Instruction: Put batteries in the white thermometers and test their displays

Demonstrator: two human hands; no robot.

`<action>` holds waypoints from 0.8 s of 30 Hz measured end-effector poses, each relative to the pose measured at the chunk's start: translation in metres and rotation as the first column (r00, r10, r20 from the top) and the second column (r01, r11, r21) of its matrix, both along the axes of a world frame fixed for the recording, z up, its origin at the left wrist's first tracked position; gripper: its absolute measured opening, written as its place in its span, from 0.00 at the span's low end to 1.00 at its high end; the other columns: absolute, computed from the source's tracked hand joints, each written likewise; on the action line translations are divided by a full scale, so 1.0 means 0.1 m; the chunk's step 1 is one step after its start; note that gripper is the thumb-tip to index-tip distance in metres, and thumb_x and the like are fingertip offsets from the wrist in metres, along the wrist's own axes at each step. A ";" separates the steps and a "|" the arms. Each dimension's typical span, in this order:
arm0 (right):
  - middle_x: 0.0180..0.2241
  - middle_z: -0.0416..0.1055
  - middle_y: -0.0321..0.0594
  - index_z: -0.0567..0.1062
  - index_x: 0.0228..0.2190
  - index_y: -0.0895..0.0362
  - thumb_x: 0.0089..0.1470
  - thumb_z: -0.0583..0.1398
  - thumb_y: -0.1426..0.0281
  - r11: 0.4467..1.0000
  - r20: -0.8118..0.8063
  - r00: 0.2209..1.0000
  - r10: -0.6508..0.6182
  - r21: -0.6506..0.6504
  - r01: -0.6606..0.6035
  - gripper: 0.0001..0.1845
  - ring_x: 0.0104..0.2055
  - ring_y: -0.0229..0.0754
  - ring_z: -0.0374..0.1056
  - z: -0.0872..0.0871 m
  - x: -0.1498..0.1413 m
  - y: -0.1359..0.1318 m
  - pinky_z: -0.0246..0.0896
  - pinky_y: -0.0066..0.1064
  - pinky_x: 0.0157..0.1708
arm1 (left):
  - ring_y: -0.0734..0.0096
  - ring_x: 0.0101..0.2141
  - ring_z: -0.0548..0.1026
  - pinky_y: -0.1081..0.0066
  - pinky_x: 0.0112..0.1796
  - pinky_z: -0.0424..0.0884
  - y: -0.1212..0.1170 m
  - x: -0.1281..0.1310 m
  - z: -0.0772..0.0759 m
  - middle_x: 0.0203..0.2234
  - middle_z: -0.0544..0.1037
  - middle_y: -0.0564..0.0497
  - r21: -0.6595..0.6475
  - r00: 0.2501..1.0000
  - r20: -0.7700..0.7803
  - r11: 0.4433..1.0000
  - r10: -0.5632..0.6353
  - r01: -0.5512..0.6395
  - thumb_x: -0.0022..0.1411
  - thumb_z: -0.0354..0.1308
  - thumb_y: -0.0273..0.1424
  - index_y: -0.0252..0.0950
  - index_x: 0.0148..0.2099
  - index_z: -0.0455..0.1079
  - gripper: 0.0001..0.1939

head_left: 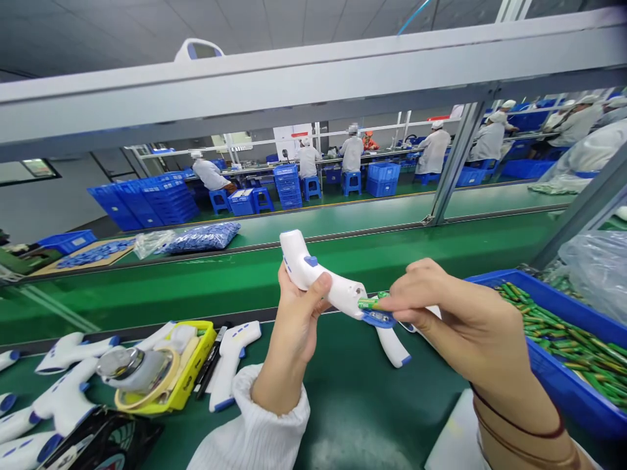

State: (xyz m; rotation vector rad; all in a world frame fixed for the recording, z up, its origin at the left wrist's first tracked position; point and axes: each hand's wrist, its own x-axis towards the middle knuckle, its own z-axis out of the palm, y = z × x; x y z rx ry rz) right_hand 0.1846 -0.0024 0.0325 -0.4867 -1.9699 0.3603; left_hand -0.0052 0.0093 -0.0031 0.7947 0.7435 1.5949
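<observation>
My left hand (292, 313) is closed around a white infrared thermometer (321, 277) with blue buttons, held up over the green bench. My right hand (453, 316) pinches a green battery (368, 302) at the open end of the thermometer's handle, where a blue cover (378, 319) hangs open. Another white thermometer (394, 344) lies on the bench just below my hands.
A blue bin (548, 372) of green batteries stands at the right. Several white thermometers (66, 391) lie at the left beside a yellow tray (196, 369) holding a tape roll. A green conveyor (294, 267) runs behind. Other people in white coats sit at a far line among blue crates (157, 199).
</observation>
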 end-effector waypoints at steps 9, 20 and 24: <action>0.31 0.67 0.35 0.79 0.41 0.46 0.64 0.58 0.72 0.917 -0.438 0.875 0.206 -0.226 -0.329 0.11 0.22 0.30 0.61 -0.07 -0.10 0.17 0.58 0.25 0.21 | 0.75 0.32 0.72 0.75 0.30 0.73 -0.02 0.07 -0.01 0.35 0.69 0.55 -0.084 0.994 0.055 0.991 -0.098 0.103 0.42 0.75 0.42 0.39 0.49 0.60 0.37; 0.43 0.71 0.40 0.71 0.56 0.45 0.59 0.54 0.82 0.995 0.209 0.976 0.054 -0.098 -0.034 0.29 0.41 0.39 0.69 -0.01 -0.04 0.07 0.68 0.28 0.37 | 0.78 0.28 0.72 0.76 0.29 0.73 0.03 0.05 -0.04 0.32 0.69 0.56 -0.076 0.991 0.107 0.993 -0.082 0.091 0.46 0.74 0.40 0.38 0.48 0.60 0.33; 0.41 0.75 0.37 0.74 0.49 0.46 0.59 0.60 0.79 0.992 -0.045 0.996 -0.078 -0.103 0.073 0.21 0.42 0.39 0.73 -0.05 -0.08 0.06 0.70 0.27 0.40 | 0.79 0.28 0.72 0.77 0.29 0.72 0.01 0.07 -0.03 0.31 0.70 0.56 -0.096 0.989 0.110 0.989 -0.101 0.111 0.45 0.75 0.41 0.38 0.46 0.61 0.32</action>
